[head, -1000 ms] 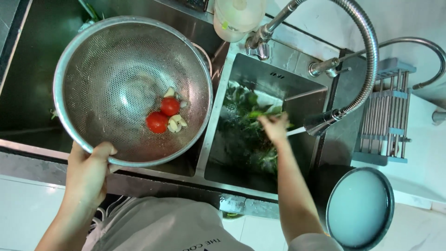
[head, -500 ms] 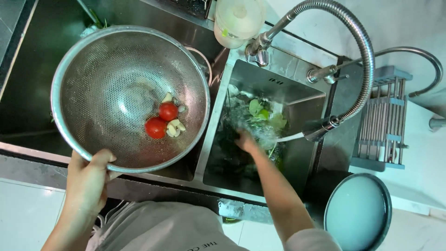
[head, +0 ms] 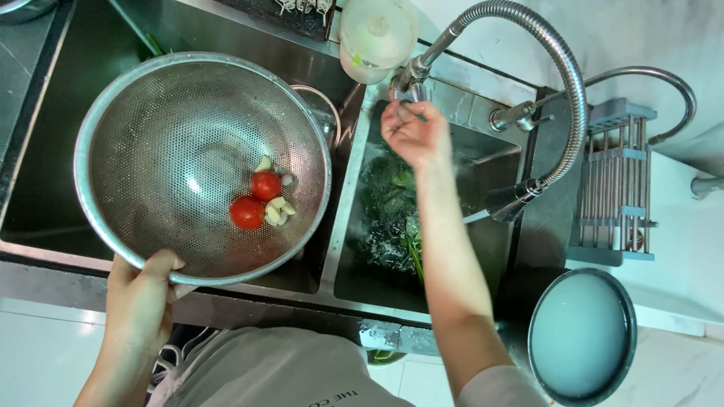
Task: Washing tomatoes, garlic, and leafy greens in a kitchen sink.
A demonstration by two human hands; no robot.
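My left hand [head: 140, 295] grips the near rim of a large perforated steel colander [head: 173, 128], held over the left sink basin. Two red tomatoes [head: 256, 200] and several pale garlic cloves [head: 276, 212] lie in its bottom. My right hand [head: 411, 134] is raised to the faucet handle [head: 411, 79] at the back of the right basin, fingers on or just under it. Below that arm, dark leafy greens [head: 388, 218] sit in water in the right basin [head: 354, 279].
A spring-neck faucet [head: 562, 83] arches over the right basin. A pale plastic container [head: 375, 34] stands behind the sink divider. A dish rack [head: 615, 181] is at the right, and a round blue-grey lidded pot [head: 582, 335] sits lower right.
My right hand has come up out of the greens in the right basin and reached back to the faucet handle. The colander stays held over the left basin.
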